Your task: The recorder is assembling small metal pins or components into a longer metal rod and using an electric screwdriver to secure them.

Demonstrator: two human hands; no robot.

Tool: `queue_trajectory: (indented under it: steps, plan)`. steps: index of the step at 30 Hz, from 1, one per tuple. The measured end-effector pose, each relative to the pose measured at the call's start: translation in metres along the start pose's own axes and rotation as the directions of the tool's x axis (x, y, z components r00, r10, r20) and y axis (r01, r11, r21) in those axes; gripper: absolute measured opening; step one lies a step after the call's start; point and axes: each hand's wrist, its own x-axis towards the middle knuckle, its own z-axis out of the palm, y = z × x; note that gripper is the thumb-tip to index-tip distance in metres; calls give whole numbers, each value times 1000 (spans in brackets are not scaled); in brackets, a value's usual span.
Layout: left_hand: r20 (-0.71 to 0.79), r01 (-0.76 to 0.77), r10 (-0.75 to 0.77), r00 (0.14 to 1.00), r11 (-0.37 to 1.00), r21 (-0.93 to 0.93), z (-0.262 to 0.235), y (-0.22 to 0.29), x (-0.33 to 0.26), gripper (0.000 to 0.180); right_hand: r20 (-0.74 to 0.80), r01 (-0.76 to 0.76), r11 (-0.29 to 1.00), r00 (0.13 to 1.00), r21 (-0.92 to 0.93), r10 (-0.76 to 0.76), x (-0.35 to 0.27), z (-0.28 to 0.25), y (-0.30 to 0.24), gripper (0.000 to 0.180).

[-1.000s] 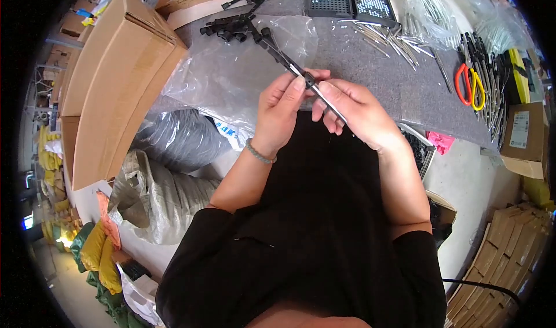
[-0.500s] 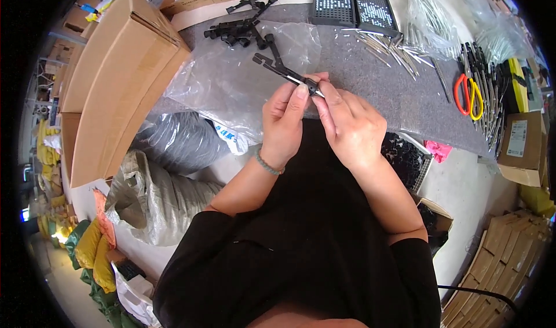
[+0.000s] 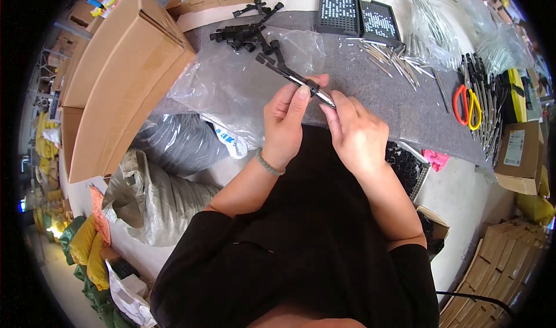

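My left hand [image 3: 282, 122] is closed, thumb and fingers pinching a black plastic bracket-like part [image 3: 279, 66] with a forked end pointing up and to the left. A slim silvery metal rod [image 3: 324, 98] runs along this part and sticks out beyond its lower right end. The fingers of my right hand [image 3: 360, 134] grip the rod's lower right end, partly hiding it. Beyond my hands, a heap of similar black plastic parts [image 3: 240, 34] lies on a clear plastic bag [image 3: 202, 90] on the grey table cover [image 3: 359, 90].
At the back are two black perforated trays [image 3: 339, 28] holding small white pieces. Loose metal rods [image 3: 399, 64], red-and-yellow-handled scissors [image 3: 460, 104] and a bundle of dark rods [image 3: 491, 132] lie to the right. A big cardboard box [image 3: 130, 90] stands left, above a woven sack [image 3: 168, 203].
My right hand has shifted slightly down and right, away from my left, so more of the metal rod shows between them. My left hand keeps its grip. The whole view has shifted slightly.
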Motion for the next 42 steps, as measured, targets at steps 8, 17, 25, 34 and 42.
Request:
queue_trajectory:
  steps: [8, 17, 25, 34, 42]
  plan:
    - [74, 14, -20, 997, 997, 75, 4, 2, 1, 31, 3, -1, 998, 1000, 65, 1, 5, -3, 0, 24]
    - [122, 167, -208, 971, 946, 277, -2, 1, 8, 31, 61, -117, 979, 992, 165, 109, -3, 2, 31, 23]
    - [459, -295, -196, 867, 540, 788, -68, 72, 22, 52, -182, -510, 656, 845, -557, 503, 3, -77, 253, 26]
    - [576, -602, -339, 744, 34, 797, -106, 51, 49, 70, -122, -552, 492, 739, -673, 662, -1, -112, 347, 63]
    - [488, -527, -314, 815, -51, 848, -86, 3, 59, 73, -156, -220, 596, 975, -772, 158, 12, -67, 267, 57]
